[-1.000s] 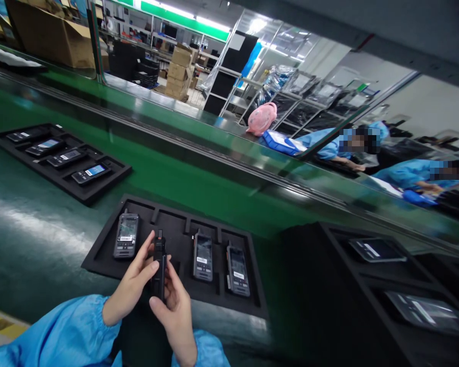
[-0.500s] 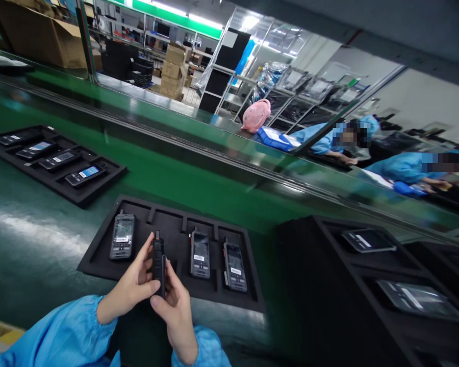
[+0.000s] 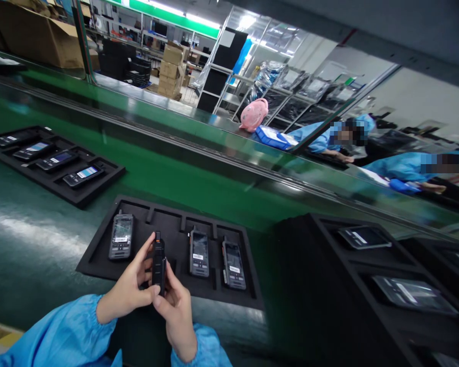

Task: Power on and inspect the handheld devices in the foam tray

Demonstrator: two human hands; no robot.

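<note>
Both my hands grip one black two-way radio (image 3: 159, 265), turned edge-on so its narrow side with buttons faces me. My left hand (image 3: 132, 290) closes on it from the left, thumb low on the side. My right hand (image 3: 177, 311) wraps its lower right part, and the two thumbs nearly meet near the bottom. Under and beyond the hands lies a black foam tray (image 3: 168, 216) with compartments. One radio (image 3: 121, 235) rests in its left compartment. Two more, a middle radio (image 3: 199, 252) and a right-hand radio (image 3: 233, 264), lie screen up with white labels.
At the left lies another foam tray (image 3: 115, 176) holding several radios. Stacked foam trays (image 3: 309, 265) rise at the right, with devices in the top one. A metal rail (image 3: 199, 153) runs behind the green bench. Beyond it are a pink fan (image 3: 254, 114) and two people in blue.
The held radio has turned slightly, so its buttoned side faces me more squarely. Both hands keep their grip in almost the same place. The whole view has shifted a little.
</note>
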